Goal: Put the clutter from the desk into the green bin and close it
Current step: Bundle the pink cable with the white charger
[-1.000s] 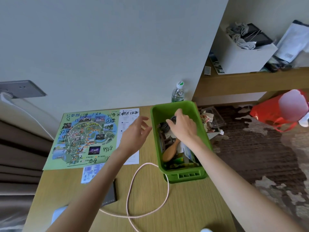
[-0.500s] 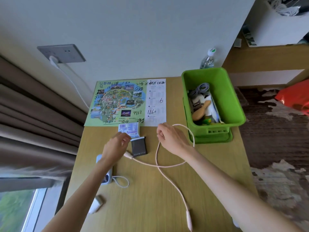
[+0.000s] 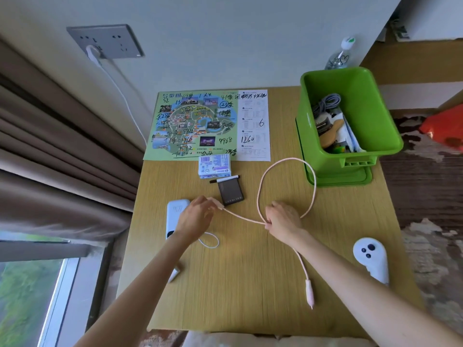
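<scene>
The green bin (image 3: 375, 101) stands open at the desk's far right on its green lid (image 3: 358, 177), holding a grey cable, a wooden brush and papers. A pink cable (image 3: 312, 186) loops across the desk. My left hand (image 3: 194, 217) pinches its plug end beside a dark card case (image 3: 230, 191). My right hand (image 3: 283, 219) grips the cable where the loop crosses itself. The cable's other plug (image 3: 310, 291) lies near the front edge. A white power bank (image 3: 174, 216) lies partly under my left hand, and a tissue pack (image 3: 214, 166) sits beyond the case.
A green map sheet (image 3: 190, 123) lies at the back of the desk. A white controller (image 3: 370, 259) sits at the right edge. A water bottle (image 3: 339, 56) stands behind the bin. Curtains (image 3: 62, 146) and a wall socket (image 3: 105, 41) are on the left.
My right hand left the bin and came down to the pink cable. My left hand moved from the map to the cable's plug end. Between the last two frames the hands drew the cable taut.
</scene>
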{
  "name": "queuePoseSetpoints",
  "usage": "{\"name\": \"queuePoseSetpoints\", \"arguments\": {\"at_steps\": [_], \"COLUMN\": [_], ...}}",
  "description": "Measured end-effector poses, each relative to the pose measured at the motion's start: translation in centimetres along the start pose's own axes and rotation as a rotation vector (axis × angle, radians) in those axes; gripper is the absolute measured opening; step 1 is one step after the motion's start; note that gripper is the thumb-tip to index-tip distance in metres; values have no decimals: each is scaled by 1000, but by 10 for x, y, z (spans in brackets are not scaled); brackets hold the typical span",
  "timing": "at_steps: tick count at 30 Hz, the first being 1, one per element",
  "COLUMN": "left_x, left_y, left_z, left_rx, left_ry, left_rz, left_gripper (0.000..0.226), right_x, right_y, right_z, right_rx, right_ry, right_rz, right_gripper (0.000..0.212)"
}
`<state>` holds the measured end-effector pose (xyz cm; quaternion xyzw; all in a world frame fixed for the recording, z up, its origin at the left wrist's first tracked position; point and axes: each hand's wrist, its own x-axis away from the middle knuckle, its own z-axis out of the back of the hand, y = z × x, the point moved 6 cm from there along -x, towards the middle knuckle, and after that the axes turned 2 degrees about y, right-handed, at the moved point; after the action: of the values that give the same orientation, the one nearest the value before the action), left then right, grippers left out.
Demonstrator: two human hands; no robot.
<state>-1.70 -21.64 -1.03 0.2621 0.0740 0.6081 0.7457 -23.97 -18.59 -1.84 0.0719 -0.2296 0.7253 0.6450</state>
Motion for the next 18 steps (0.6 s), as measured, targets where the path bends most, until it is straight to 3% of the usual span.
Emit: {"name": "queuePoseSetpoints", "arguments": {"at_steps": [2,5,9,15,18], "left_x": [5,23,56,106,126], "left_y": [-10,-33,-74,-124,-130], "left_z": [10,27,34,12,-5], "left_rx": [24,49,85,208,217], "left_ry": [79,219,270,114,-46], "left_rz": [37,76,174,282,274], "left_gripper": [21,18,7,32,50], "right_x": [-4,-11,-19,-16,-14], "right_y": [-13,-46,-83,-102,-106], "right_z": [6,8,-7,-24,-28], "right_rx": [-8,-57,-73,-105,-30], "right_ry": [65,140,118,108,-17], "right_rz": [18,116,164,88,35], "right_gripper": [37,34,33,9,3]}}
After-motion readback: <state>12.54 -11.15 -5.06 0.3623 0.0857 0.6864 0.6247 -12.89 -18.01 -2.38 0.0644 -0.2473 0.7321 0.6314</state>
